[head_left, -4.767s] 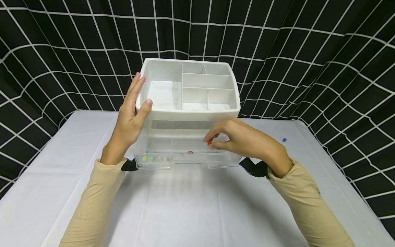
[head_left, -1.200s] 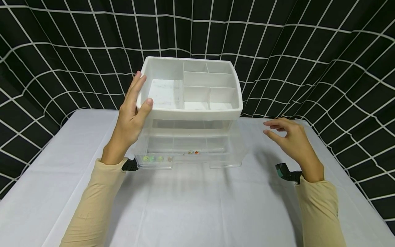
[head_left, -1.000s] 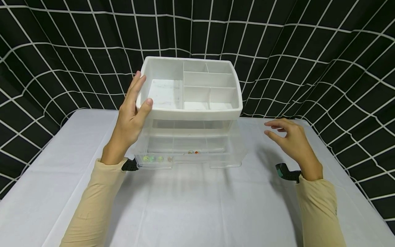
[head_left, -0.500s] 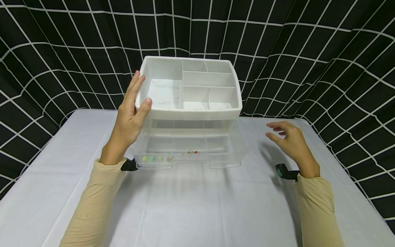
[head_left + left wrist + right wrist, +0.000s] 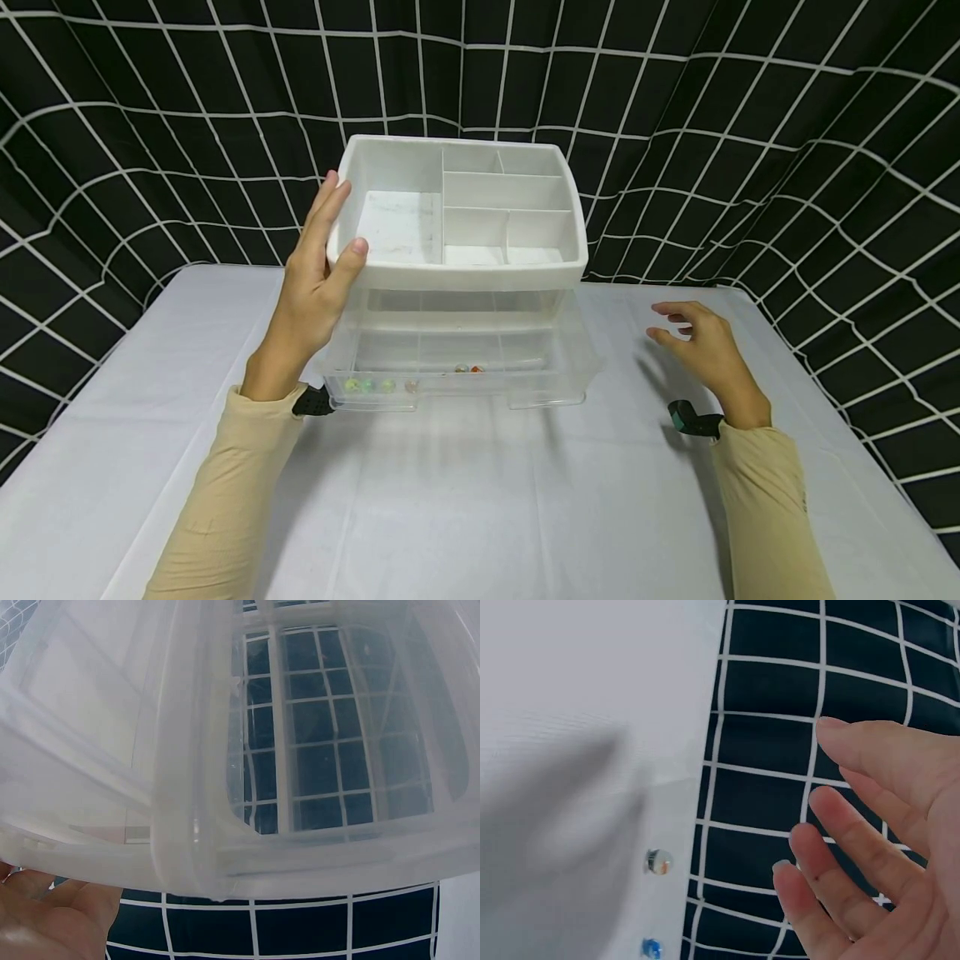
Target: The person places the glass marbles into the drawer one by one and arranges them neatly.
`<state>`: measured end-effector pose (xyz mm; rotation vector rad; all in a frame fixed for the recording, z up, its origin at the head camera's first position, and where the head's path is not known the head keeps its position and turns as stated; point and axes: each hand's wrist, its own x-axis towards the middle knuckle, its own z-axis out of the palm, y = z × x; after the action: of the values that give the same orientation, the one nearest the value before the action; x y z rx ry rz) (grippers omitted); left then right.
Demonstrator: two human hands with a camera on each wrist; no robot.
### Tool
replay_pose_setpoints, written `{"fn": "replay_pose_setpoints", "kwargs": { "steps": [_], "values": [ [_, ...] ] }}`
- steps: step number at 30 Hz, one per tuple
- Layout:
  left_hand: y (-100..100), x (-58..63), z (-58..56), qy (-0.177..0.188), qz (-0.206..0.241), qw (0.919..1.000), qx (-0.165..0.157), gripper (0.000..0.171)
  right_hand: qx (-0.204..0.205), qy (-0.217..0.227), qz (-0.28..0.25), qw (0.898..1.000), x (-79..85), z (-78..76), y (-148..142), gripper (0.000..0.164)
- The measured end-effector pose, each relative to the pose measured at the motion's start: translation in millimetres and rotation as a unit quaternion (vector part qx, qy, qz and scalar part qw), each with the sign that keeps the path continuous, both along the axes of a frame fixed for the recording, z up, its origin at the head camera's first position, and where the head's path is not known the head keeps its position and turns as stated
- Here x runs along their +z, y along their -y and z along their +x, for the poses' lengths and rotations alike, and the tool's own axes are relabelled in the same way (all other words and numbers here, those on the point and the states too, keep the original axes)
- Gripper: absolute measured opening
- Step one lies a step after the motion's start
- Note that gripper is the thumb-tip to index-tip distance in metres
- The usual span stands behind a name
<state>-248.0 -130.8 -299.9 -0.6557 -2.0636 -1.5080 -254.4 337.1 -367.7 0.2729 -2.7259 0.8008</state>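
Note:
In the head view my left hand holds the front left corner of a white desktop organizer. Its thumb lies over the rim and its fingers run along the outer side. Below the organizer's top tray, a clear drawer is pulled out. Inside it are several green and pale marbles at left and orange marbles near the middle. My right hand hovers over the table's back right, fingers loosely bent around nothing. The right wrist view shows a clear marble and a blue marble on the cloth.
A white cloth covers the table. Black fabric with a white grid hangs behind and at both sides. The organizer's top tray is split by dividers. Both marbles on the table lie close to its edge.
My right hand has let go of an orange marble in the drawer and moved right, over the table. Lately it has dropped slightly toward the cloth. My left hand stays on the organizer.

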Motion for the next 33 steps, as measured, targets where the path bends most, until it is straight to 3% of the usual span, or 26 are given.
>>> {"fn": "replay_pose_setpoints", "kwargs": {
  "steps": [17, 27, 33],
  "values": [
    [-0.2, 0.1, 0.9, 0.002, -0.004, 1.0000, 0.006, 0.057, -0.018, 0.083, 0.004, 0.996, -18.8, -4.5, -14.8, 0.051],
    [-0.3, 0.8, 0.3, 0.006, 0.000, 1.0000, 0.002, 0.057, -0.032, 0.193, -0.011, 0.981, -24.6, -7.6, -17.6, 0.074],
    [-0.4, 0.8, 0.3, 0.007, 0.001, 1.0000, 0.000, 0.057, -0.033, 0.207, -0.012, 0.978, -28.6, -9.0, -18.0, 0.079]
  ]
}}
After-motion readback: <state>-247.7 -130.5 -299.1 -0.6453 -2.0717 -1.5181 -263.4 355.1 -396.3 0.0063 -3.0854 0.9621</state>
